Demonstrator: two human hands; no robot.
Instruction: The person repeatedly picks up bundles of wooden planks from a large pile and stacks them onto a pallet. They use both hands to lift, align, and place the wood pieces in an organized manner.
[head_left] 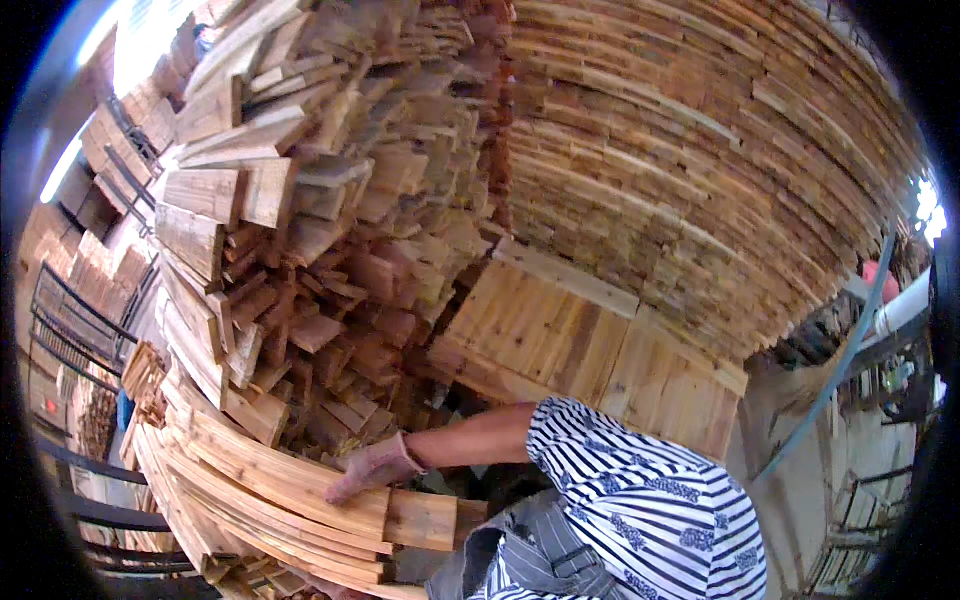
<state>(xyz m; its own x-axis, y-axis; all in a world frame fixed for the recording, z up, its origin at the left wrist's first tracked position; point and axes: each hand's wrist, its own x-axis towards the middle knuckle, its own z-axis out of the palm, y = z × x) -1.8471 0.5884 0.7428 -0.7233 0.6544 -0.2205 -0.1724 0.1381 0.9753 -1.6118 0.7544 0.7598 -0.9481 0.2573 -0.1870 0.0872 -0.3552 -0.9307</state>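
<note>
A stack of long wooden boards (290,480) lies slanted at the lower left, its near ends beside my apron (550,555). My right hand (375,468), in a pinkish knitted glove, is closed over the far edge of the top boards, part of its fingers hidden. Another short board end (420,520) sticks out from under the top one. At the bottom edge, below the stack, only a small reddish part of my left hand (335,588) shows; its fingers are hidden.
A high heap of loose board ends (330,250) rises just beyond the stack. Behind it stands a wall of stacked planks (680,160). A panelled wooden platform (560,320) lies ahead on the right. Dark metal rails (85,310) stand at left; a bluish pole (840,370) leans at right.
</note>
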